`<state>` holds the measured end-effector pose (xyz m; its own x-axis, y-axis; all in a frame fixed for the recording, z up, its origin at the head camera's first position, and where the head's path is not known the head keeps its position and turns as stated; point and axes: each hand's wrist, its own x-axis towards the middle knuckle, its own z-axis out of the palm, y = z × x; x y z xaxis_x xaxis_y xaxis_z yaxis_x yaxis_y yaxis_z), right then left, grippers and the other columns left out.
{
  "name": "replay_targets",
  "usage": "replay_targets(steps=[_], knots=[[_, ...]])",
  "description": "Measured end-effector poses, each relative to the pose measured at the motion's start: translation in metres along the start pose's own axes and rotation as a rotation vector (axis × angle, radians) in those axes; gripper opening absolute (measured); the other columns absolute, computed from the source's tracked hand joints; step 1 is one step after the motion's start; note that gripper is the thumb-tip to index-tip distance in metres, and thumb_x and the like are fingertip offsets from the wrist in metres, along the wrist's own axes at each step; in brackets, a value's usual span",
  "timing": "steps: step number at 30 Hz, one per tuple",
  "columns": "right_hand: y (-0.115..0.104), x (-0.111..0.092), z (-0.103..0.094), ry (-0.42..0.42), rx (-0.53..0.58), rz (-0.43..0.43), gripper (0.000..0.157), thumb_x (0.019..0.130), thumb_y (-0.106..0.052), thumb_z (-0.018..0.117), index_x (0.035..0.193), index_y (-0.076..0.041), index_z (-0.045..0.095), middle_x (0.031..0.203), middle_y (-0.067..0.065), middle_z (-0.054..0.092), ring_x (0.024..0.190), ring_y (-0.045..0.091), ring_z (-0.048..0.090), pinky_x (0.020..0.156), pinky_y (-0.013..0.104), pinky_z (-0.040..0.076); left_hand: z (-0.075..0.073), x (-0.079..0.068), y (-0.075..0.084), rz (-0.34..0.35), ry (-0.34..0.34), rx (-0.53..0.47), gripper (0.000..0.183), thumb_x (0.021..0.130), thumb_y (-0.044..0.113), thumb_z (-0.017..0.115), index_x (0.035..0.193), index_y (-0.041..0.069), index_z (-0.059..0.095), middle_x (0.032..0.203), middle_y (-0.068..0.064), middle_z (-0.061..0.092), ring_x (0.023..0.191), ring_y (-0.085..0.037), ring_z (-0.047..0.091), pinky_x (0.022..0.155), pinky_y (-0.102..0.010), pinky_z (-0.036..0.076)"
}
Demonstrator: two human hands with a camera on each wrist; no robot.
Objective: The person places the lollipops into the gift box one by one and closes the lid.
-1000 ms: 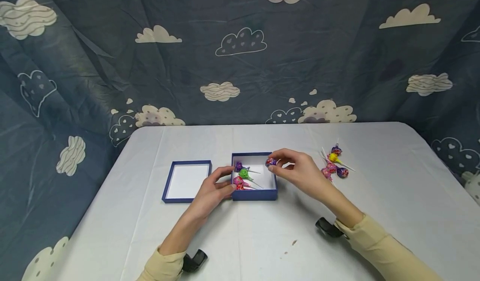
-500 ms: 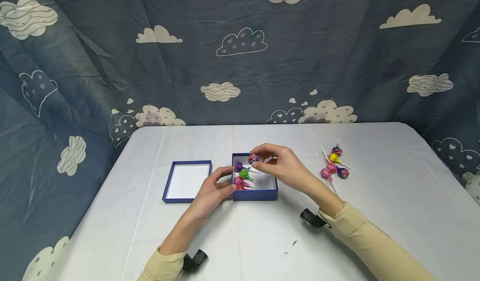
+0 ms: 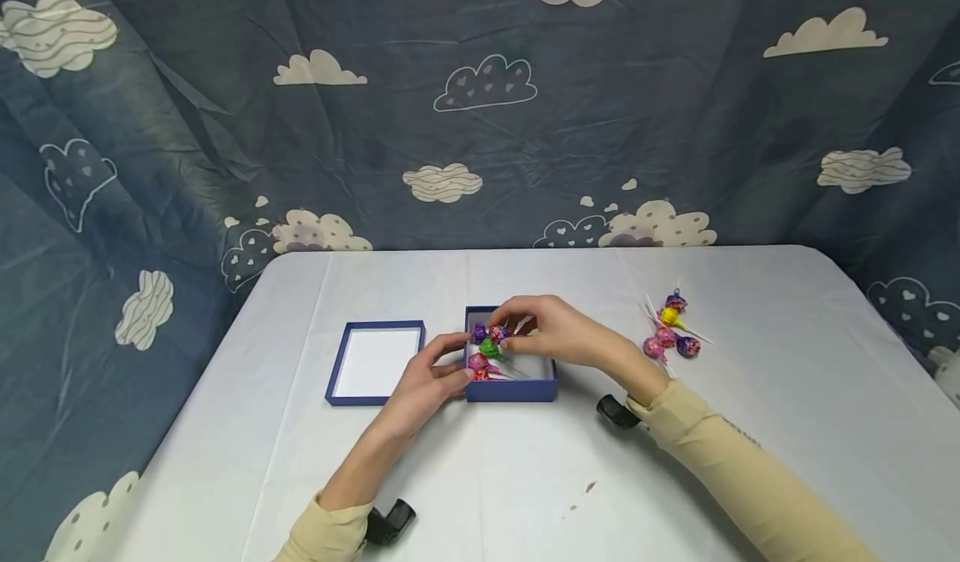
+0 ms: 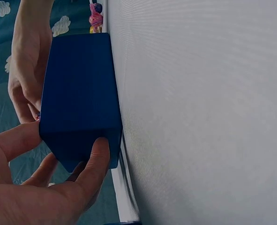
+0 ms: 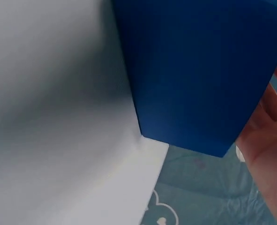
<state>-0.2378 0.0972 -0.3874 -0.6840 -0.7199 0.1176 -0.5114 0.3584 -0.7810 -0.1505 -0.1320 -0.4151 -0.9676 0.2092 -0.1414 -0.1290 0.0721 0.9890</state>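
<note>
An open blue box (image 3: 512,391) with a white inside stands mid-table, holding several wrapped lollipops along its left side. Among them are a purple lollipop (image 3: 480,333), a green one (image 3: 489,348) and a pink one (image 3: 477,362). My left hand (image 3: 426,385) grips the box's left end, fingers spread along that wall and thumb near the front corner. Reaching over the right side, my right hand (image 3: 551,328) pinches a red-and-purple lollipop (image 3: 498,333) low inside, beside the purple and green ones. Its stick is hidden behind the fingers. In the right wrist view the box wall (image 5: 199,70) hides my fingertips.
Left of the box lies its blue-rimmed lid (image 3: 375,363), white inside facing up. A loose pile of several lollipops, with a yellow one (image 3: 670,317) and a pink one (image 3: 654,348), is on the white tablecloth (image 3: 780,429) at right. A dark cloud-print curtain (image 3: 480,145) hangs behind.
My right hand has moved left over the box and lowered the red-and-purple lollipop from the right rim to beside the others. My left hand has stayed at the box.
</note>
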Motion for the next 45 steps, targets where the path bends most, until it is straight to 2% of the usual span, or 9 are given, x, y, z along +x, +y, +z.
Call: replay_targets(steps=[6,15,23,33,39,45], knots=[[0.001,0.009,-0.004,-0.097,-0.048,0.015,0.028,0.086,-0.003,0.072,0.113,-0.010,0.069,0.107,-0.004,0.067,0.096,0.016,0.064,0.088,0.040,0.053,0.000,0.001,0.000,0.007,0.001,0.001,0.050,0.092,0.003,0.062,0.141,0.008,0.050,0.148,-0.016,0.040,0.124,-0.035,0.053,0.090,-0.040,0.052],[0.002,0.026,-0.011,-0.307,-0.091,0.062,0.028,0.082,0.000,0.069,0.108,-0.012,0.072,0.098,-0.007,0.069,0.094,0.012,0.064,0.085,0.029,0.053,0.000,0.003,-0.003,0.013,0.006,-0.004,0.051,0.091,0.003,0.062,0.141,0.007,0.050,0.147,-0.017,0.042,0.123,-0.035,0.053,0.090,-0.038,0.053],[0.002,0.037,-0.013,-0.417,-0.073,0.091,0.029,0.079,0.004,0.070,0.104,-0.010,0.073,0.096,-0.003,0.070,0.091,0.012,0.065,0.083,0.030,0.052,0.000,0.002,-0.004,0.013,0.006,-0.007,0.051,0.091,0.002,0.062,0.141,0.006,0.050,0.147,-0.017,0.042,0.122,-0.035,0.055,0.089,-0.039,0.053],[0.006,0.041,-0.008,-0.472,-0.027,0.085,0.031,0.077,0.008,0.067,0.103,-0.006,0.074,0.095,0.000,0.071,0.088,0.012,0.064,0.082,0.029,0.052,0.001,0.002,-0.004,0.011,0.006,-0.004,0.051,0.091,0.002,0.062,0.140,0.007,0.050,0.147,-0.016,0.042,0.123,-0.034,0.054,0.089,-0.039,0.053],[0.006,0.039,-0.006,-0.445,-0.039,0.091,0.031,0.077,0.008,0.068,0.103,-0.007,0.074,0.094,-0.001,0.071,0.087,0.012,0.065,0.081,0.028,0.053,0.001,0.003,-0.005,0.017,0.003,0.001,0.052,0.091,0.002,0.062,0.141,0.007,0.050,0.146,-0.017,0.043,0.122,-0.034,0.055,0.088,-0.039,0.053],[0.004,0.040,-0.004,-0.417,-0.099,0.104,0.028,0.077,0.006,0.072,0.101,-0.009,0.075,0.093,-0.002,0.071,0.084,0.010,0.065,0.077,0.026,0.053,0.000,0.002,-0.003,0.009,0.007,0.000,0.051,0.091,0.002,0.062,0.140,0.007,0.050,0.146,-0.015,0.043,0.122,-0.033,0.055,0.089,-0.040,0.053]])
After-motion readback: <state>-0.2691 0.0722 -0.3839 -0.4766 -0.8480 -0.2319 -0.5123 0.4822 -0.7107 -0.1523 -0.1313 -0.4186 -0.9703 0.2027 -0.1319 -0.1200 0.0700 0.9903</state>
